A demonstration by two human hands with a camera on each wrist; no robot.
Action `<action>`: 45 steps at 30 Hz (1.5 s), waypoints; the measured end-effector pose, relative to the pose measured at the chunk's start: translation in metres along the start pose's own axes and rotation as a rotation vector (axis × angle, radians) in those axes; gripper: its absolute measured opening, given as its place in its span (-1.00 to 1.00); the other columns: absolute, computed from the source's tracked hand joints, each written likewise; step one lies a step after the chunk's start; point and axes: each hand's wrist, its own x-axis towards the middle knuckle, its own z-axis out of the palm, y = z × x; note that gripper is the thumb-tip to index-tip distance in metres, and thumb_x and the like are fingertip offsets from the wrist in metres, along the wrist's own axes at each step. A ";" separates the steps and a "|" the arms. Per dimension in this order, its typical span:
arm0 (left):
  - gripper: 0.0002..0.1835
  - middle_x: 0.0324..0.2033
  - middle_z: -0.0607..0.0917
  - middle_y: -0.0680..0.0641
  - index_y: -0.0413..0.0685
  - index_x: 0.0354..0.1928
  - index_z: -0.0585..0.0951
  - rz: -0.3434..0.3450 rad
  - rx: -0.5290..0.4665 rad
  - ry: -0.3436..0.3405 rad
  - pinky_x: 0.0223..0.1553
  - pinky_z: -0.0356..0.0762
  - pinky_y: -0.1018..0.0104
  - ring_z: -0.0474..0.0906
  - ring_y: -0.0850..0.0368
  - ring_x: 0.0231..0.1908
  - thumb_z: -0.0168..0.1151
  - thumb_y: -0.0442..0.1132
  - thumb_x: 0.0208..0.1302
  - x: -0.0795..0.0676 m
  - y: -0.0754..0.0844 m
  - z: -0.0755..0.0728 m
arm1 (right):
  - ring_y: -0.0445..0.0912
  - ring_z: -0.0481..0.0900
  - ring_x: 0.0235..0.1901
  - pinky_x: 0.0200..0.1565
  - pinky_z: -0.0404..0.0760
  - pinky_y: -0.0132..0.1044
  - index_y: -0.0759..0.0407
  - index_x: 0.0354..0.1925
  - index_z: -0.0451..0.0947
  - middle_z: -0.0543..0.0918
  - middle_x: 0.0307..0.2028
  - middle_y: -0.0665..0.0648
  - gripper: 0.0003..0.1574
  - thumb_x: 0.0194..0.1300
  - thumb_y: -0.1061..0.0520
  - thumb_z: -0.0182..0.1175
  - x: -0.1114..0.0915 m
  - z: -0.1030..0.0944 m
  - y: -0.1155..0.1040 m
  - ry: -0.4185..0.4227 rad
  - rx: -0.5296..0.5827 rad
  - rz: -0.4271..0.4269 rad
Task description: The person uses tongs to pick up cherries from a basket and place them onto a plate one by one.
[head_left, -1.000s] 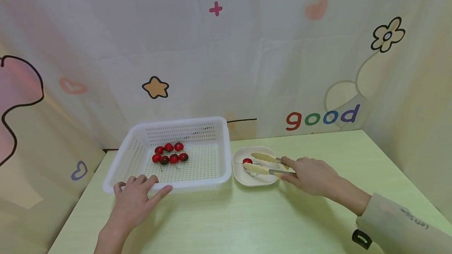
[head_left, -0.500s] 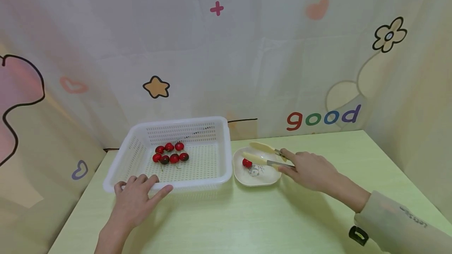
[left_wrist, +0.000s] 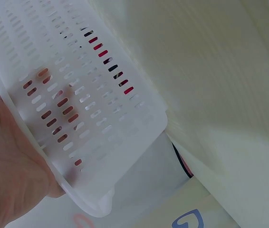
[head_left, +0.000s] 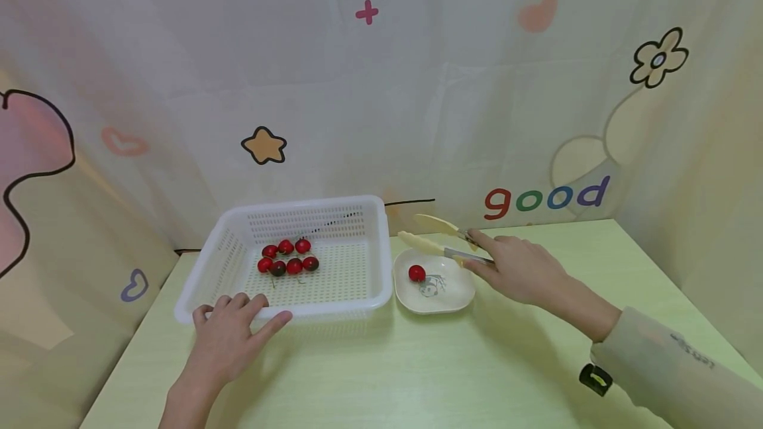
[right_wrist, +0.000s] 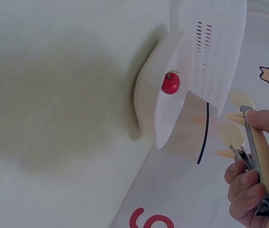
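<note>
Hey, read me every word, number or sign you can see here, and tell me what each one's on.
"good", coloured letters, on the backdrop cloth.
"+", a pink plus-like sign, on the same cloth.
Dark lettering on the right sleeve: too blurred to read for certain.
Tongs, basket and plate: no readable text.

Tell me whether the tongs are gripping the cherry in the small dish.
No, the tongs are spread with nothing between their tips, and the cherry lies in the dish.
</note>
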 end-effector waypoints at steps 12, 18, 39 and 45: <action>-0.38 -0.23 0.61 -0.02 0.06 -0.04 0.66 0.002 0.006 -0.005 -0.02 0.09 -0.39 0.48 -0.21 -0.10 0.04 0.45 0.39 0.002 0.000 -0.001 | -0.13 0.50 -0.49 -0.51 0.45 -0.23 0.12 0.46 0.37 0.65 -0.35 0.03 -0.19 0.47 -0.28 0.19 0.016 -0.010 -0.022 -0.024 -0.001 -0.024; -0.38 -0.25 0.61 0.00 0.07 -0.05 0.66 0.005 0.011 0.001 -0.02 0.10 -0.38 0.49 -0.19 -0.12 0.04 0.45 0.39 0.002 0.000 0.000 | -0.10 0.59 -0.41 -0.43 0.54 -0.20 0.09 0.48 0.36 0.70 -0.25 0.10 -0.17 0.45 -0.30 0.19 0.026 -0.007 -0.031 -0.031 -0.026 -0.051; -0.37 -0.23 0.61 -0.02 0.06 -0.03 0.66 -0.008 0.011 -0.021 0.02 0.09 -0.40 0.48 -0.20 -0.10 0.04 0.45 0.39 0.001 0.000 0.000 | -0.13 0.51 -0.50 -0.62 0.41 -0.26 0.03 0.41 0.40 0.61 -0.36 0.02 -0.26 0.47 -0.31 0.16 0.069 0.002 -0.077 -0.076 -0.058 -0.138; -0.35 -0.24 0.60 -0.03 0.05 -0.02 0.66 -0.014 0.006 -0.029 0.03 0.07 -0.42 0.48 -0.21 -0.09 0.03 0.46 0.39 0.002 0.000 -0.001 | -0.14 0.50 -0.50 -0.63 0.38 -0.27 0.02 0.44 0.37 0.65 -0.30 0.05 -0.24 0.49 -0.33 0.12 0.079 0.007 -0.090 -0.072 -0.086 -0.168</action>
